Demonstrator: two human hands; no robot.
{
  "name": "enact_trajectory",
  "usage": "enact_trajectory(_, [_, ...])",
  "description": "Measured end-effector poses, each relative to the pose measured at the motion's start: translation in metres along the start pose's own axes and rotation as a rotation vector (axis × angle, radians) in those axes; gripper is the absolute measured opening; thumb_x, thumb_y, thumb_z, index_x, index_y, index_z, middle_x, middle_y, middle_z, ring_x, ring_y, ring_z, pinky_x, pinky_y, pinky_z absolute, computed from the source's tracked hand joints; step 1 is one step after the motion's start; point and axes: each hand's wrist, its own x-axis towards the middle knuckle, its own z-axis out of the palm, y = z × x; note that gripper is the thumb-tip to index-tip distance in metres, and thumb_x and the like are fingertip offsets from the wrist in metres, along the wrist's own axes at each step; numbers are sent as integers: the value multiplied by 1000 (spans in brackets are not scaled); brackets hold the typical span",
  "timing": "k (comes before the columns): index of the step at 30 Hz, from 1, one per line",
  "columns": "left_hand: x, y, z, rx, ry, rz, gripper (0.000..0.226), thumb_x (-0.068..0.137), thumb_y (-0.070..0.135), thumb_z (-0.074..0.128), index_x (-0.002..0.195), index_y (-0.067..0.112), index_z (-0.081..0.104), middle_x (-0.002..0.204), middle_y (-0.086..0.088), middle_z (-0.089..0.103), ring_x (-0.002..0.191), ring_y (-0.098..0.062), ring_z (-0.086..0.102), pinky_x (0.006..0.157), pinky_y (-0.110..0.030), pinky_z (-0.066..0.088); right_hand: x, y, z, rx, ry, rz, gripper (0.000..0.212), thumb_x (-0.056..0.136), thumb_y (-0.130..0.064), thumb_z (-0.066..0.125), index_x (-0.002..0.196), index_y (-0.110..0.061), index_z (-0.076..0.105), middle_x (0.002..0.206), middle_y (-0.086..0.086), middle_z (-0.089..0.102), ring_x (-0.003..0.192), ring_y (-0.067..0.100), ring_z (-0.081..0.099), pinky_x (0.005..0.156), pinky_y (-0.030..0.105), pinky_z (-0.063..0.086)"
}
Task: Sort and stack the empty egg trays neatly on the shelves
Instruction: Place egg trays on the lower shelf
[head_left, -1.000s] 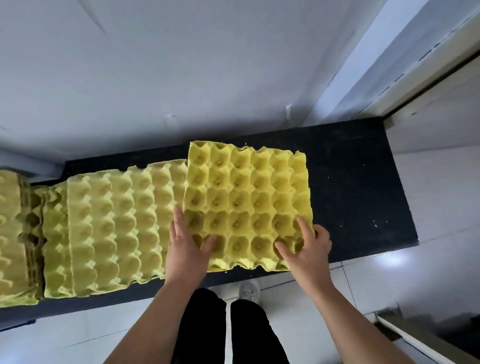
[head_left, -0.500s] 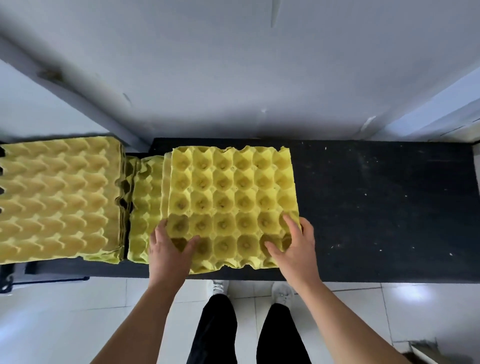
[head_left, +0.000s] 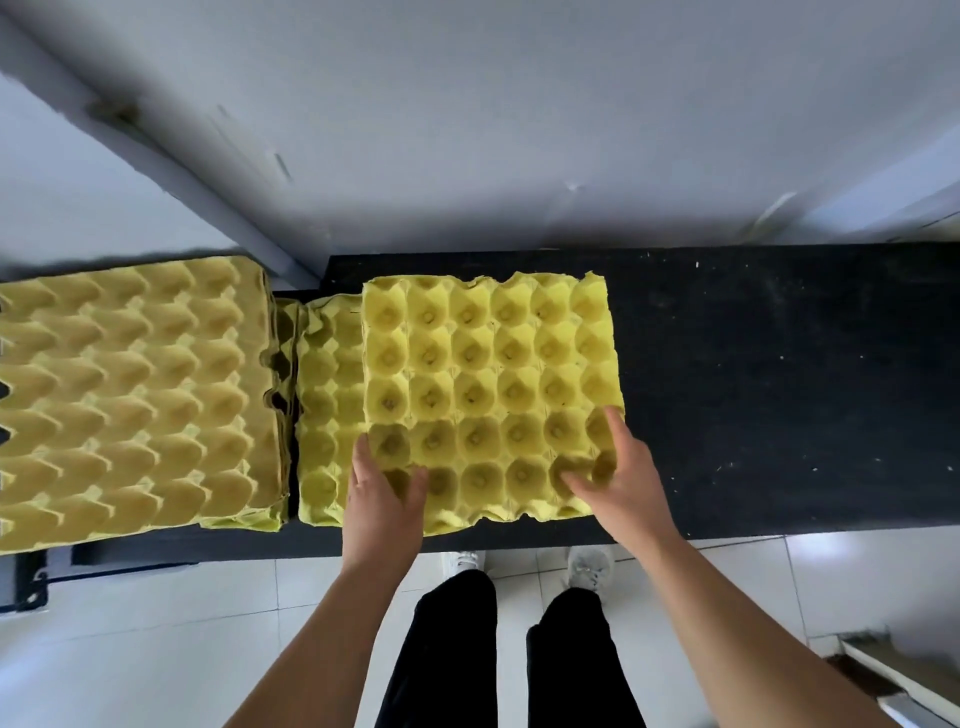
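1. At the left end of the black shelf (head_left: 779, 389) I see a tall stack (head_left: 135, 395) of yellow egg trays.
2. Just right of it on the shelf lies a lower tray (head_left: 324, 415), mostly covered by the top tray (head_left: 488, 384), which sits mid-shelf with its cups up.
3. The left hand (head_left: 382, 499) pinches the top tray's left corner near the shelf's front edge, thumb in a cup, fingers along the tray's side.
4. The right hand (head_left: 618, 478) clamps the other front corner, fingers curled over the tray's right edge.
5. On my screen the shelf's right end shows pale specks.
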Motion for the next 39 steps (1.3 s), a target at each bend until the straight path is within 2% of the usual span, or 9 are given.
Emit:
enact_trajectory(2, [-2, 3, -3, 23, 42, 27, 81, 92, 36, 59, 153, 13, 9, 154, -11, 30, 138, -30, 33, 104, -45, 36, -1, -1, 1, 7, 42, 10, 88, 76, -33, 77, 143, -45, 22, 118, -2, 45, 100, 12, 52, 91, 33, 48])
enact_trajectory(6, [-9, 11, -8, 16, 82, 40, 83, 91, 38, 61, 153, 15, 11, 155, -9, 25, 139, -28, 31, 100, -43, 38, -7, -3, -2, 14, 82, -6, 89, 75, -37, 77, 144, -45, 21, 118, -1, 45, 106, 18, 51, 91, 37, 49])
enact_trajectory(14, [-33, 25, -25, -33, 182, 119, 78, 91, 35, 61, 152, 18, 17, 151, -9, 33, 133, -30, 40, 94, -44, 42, -30, -24, -25, -80, 145, -107, 88, 78, -41, 74, 147, -36, 20, 131, 1, 42, 123, 18, 41, 91, 30, 41])
enact_trajectory(20, [-46, 27, -31, -107, 249, 165, 75, 93, 36, 58, 153, 21, 15, 152, -7, 30, 133, -26, 40, 90, -33, 37, -38, -43, -39, -161, 230, -200, 85, 80, -43, 71, 147, -25, 23, 139, 4, 37, 129, 22, 35, 97, 40, 44])
enact_trajectory(22, [-54, 24, -35, -136, 261, 161, 75, 93, 36, 59, 153, 21, 17, 151, -6, 32, 133, -25, 39, 92, -33, 36, -44, -49, -44, -186, 230, -218, 84, 80, -44, 71, 147, -23, 25, 140, 5, 37, 129, 23, 36, 97, 40, 44])
enact_trajectory(25, [-76, 20, -44, -165, 300, 149, 77, 91, 38, 61, 152, 21, 18, 150, -6, 35, 133, -26, 41, 99, -40, 39, -62, -60, -52, -218, 218, -243, 84, 79, -46, 70, 146, -23, 27, 139, 6, 37, 128, 23, 35, 97, 41, 44])
enact_trajectory(31, [-140, 6, -80, -239, 392, 100, 88, 83, 43, 70, 152, 24, 19, 145, -4, 38, 126, -25, 45, 96, -40, 41, -121, -95, -65, -284, 177, -365, 81, 77, -49, 71, 144, -25, 32, 136, 5, 39, 125, 22, 37, 95, 37, 44])
enact_trajectory(36, [-196, -19, -123, -332, 521, 79, 79, 89, 40, 64, 152, 23, 21, 140, -5, 40, 114, -20, 47, 88, -34, 39, -178, -142, -64, -364, 137, -478, 75, 78, -53, 68, 141, -26, 37, 136, 5, 39, 123, 22, 38, 92, 36, 44])
enact_trajectory(39, [-223, -45, -156, -368, 622, 65, 77, 88, 40, 65, 151, 24, 23, 140, -5, 43, 121, -23, 46, 93, -37, 42, -212, -176, -51, -380, 103, -567, 75, 78, -53, 68, 141, -25, 38, 136, 7, 40, 123, 23, 38, 92, 34, 44])
